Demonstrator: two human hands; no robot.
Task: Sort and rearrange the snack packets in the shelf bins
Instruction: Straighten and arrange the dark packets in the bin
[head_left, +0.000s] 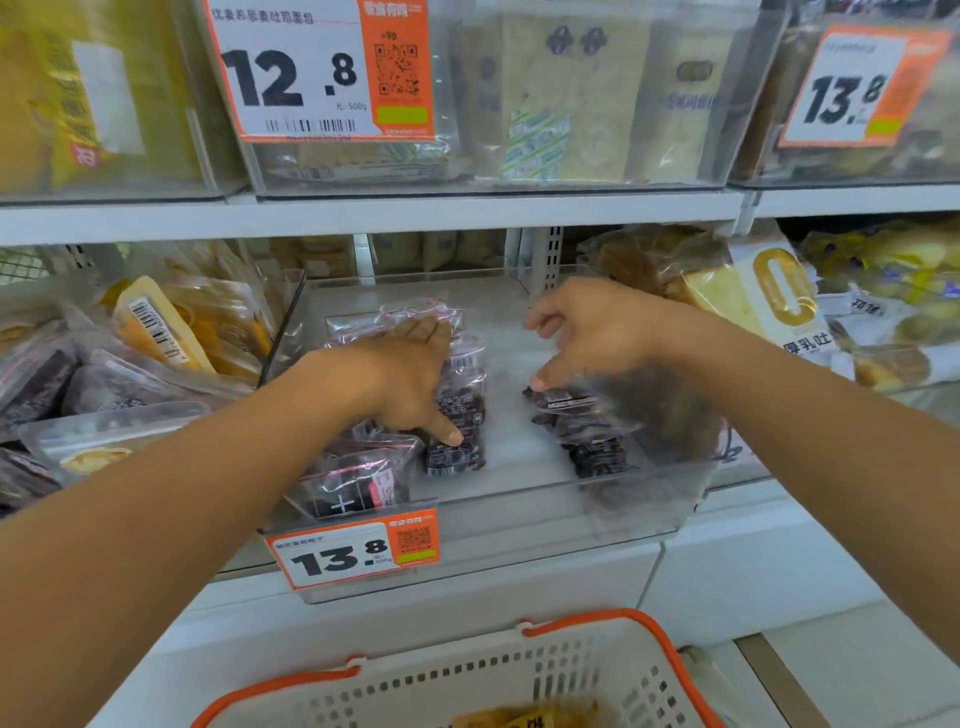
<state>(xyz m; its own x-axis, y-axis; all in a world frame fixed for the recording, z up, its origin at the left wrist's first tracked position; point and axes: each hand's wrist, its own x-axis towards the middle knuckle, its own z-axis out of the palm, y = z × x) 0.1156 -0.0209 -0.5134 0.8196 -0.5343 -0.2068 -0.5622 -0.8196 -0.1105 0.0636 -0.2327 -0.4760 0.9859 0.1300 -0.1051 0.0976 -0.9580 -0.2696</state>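
Nearest the camera, a beige perforated plastic basket with orange handles (545, 675) sits below the shelf, something yellow lying in it. Above it, a clear plastic shelf bin (597, 512) carries an orange-and-white price tag reading 13.8 (353, 553) on its front wall.

Both hands are inside this bin, so the step in hand looks like gathering and lining up its contents. The left hand (410, 374) lies flat on a pile of dark snack packets in clear wrappers (457, 421) at the bin's left side, fingers fairly straight, pressing rather than gripping. The right hand (597, 332) hovers over a second cluster of dark packets (587, 431) at the right, fingers loosely curled and spread, thumb tip just touching the top packet; nothing is held.

The next move probably calls for closing on the right cluster and sliding it toward the left pile, across the bare bin floor between them.

The packets look glossy, soft and crinkly, with small white labels; likely slippery when stacked.
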